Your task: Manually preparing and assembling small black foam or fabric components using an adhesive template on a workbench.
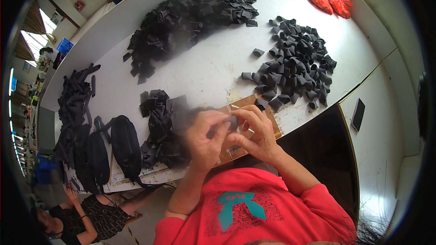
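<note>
Black fabric piece (233,122) sits above the wooden board (232,153)! Far left of that board, rolled black strips (72,102); nearer, black pouches (125,145); just left, heaped flat patches (156,109). Left hand (206,137) pinches the piece; right hand (259,134) curls against it, gripping or not, can't tell. Curled black loops (293,66) crowd the board's far edge, red bags (319,0) well beyond.

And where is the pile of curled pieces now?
In the head view, the pile of curled pieces lies right of centre on the white table, between the right hand and the red bags.
</note>
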### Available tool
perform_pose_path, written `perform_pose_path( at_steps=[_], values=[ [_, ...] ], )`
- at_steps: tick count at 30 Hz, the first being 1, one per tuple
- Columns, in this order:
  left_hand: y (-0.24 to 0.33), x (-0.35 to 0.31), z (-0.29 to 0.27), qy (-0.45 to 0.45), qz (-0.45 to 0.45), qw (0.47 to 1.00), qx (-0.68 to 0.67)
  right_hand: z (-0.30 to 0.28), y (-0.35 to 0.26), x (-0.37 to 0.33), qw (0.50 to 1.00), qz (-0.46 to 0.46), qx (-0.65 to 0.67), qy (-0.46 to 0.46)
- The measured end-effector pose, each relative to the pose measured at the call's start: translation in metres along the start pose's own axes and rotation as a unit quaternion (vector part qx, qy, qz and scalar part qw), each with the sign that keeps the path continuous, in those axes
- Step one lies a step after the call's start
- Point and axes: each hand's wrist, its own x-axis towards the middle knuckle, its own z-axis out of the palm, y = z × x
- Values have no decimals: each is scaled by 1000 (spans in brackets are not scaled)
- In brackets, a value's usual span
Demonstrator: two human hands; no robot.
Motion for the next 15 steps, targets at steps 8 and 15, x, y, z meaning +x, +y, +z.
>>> perform_pose_path(
  at_steps=[8,15],
  values=[
    [-25,-10,-7,81,-88,919,-375,3,-9,11,990,82,107,-40],
    [-38,-19,-10,61,-102,942,-314,16,9,4,999,-23,-19,34]
  ],
)
